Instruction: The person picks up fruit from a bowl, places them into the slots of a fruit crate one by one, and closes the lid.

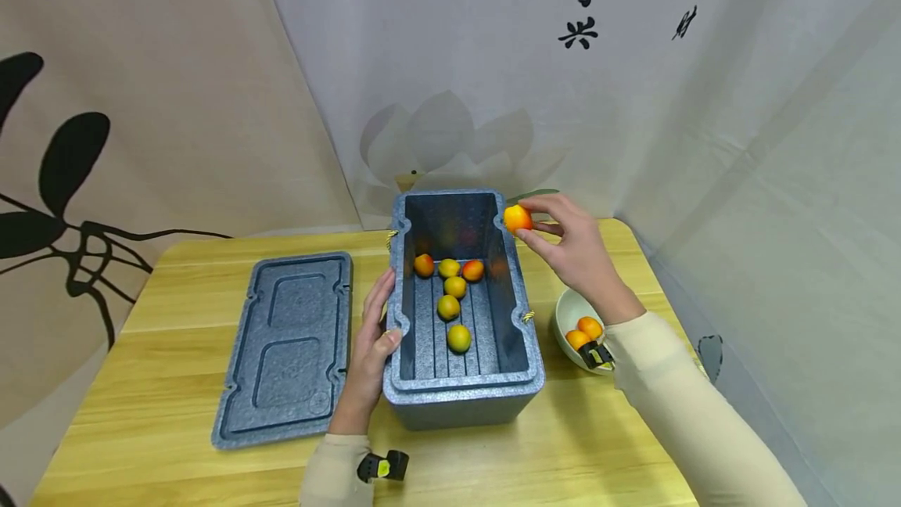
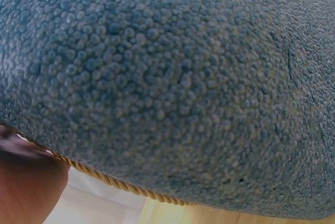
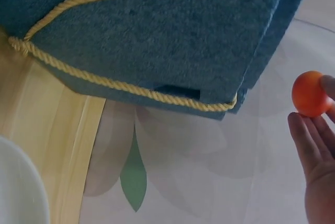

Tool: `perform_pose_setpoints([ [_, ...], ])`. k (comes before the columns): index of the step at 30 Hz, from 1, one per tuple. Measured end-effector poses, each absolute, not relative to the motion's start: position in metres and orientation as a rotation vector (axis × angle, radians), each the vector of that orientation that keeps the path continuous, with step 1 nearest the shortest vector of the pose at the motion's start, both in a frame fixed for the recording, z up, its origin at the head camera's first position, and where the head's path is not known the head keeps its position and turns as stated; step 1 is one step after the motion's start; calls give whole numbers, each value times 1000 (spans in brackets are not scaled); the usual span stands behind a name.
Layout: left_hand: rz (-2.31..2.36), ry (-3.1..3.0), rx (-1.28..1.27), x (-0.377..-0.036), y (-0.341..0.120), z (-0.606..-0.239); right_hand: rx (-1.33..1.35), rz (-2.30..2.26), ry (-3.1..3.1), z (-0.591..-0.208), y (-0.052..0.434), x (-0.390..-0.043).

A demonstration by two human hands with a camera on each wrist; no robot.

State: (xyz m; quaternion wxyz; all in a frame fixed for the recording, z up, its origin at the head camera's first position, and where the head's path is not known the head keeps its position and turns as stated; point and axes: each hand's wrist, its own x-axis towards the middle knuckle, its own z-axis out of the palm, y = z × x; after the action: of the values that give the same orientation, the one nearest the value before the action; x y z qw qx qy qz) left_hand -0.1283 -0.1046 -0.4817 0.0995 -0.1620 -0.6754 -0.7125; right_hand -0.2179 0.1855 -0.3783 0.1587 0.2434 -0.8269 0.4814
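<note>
Head view — foam box lengthwise away, orange fruit over far rim

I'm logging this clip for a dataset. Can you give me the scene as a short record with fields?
right hand: pinches an orange fruit over the box's far right rim
left hand: holds the foam box at its left wall
in box: six fruits
lid: flat on table, left of box
bowl: right of box, two fruits visible

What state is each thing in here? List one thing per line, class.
Foam box: open, six fruits inside.
Lid: off, flat on the table beside the box.
Bowl: holds two fruits.
Held fruit: pinched by the right hand above the box rim.
Left hand: grips the box's side.
</note>
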Motion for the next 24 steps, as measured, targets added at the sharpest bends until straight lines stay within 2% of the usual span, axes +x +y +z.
perform_pose_setpoints([
  [24, -2096, -2001, -488, -130, -105, -484, 813, 1239, -2496, -387, 169, -223],
])
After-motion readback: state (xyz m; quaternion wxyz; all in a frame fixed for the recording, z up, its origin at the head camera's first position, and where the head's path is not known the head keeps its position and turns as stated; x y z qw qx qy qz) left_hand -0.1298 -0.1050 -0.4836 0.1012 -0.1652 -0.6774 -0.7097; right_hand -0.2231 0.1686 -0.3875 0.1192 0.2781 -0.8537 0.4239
